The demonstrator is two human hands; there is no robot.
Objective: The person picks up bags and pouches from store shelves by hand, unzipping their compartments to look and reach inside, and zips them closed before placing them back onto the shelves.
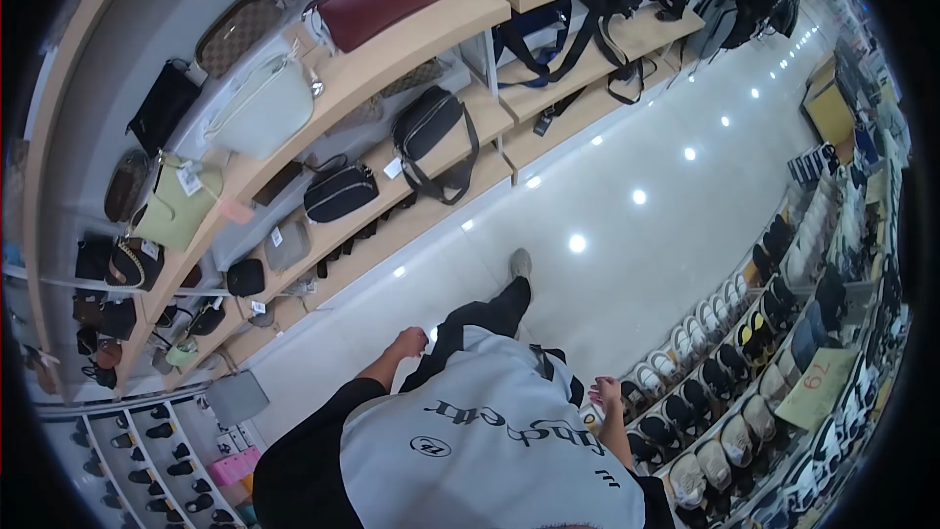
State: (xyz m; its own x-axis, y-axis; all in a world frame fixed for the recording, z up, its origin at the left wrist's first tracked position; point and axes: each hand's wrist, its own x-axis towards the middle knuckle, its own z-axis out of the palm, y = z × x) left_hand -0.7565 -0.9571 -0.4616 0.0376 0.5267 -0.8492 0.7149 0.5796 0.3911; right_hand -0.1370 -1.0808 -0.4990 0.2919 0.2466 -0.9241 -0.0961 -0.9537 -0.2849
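Note:
My left hand (410, 341) hangs beside my body with its fingers loosely curled, and nothing shows in it. Nearest to it is the shelving on the left, though a gap of floor lies between them. On the other side my right hand (606, 392) is held low with its fingers a little apart and nothing in them. Close past that hand stand rows of shoes, among them white slip-ons (650, 378) and black shoes (678, 409); I see no clear contact. One foot in a grey shoe (521, 263) is stretched forward on the floor.
Curved wooden shelves (392, 24) on the left carry a dark red handbag (377, 2), a pale green bag (179, 198), a white bag (259, 108) and a black bag (340, 193). Shoe racks line the right, with a yellow sign (818, 388). A glossy tiled floor (607, 264) runs between.

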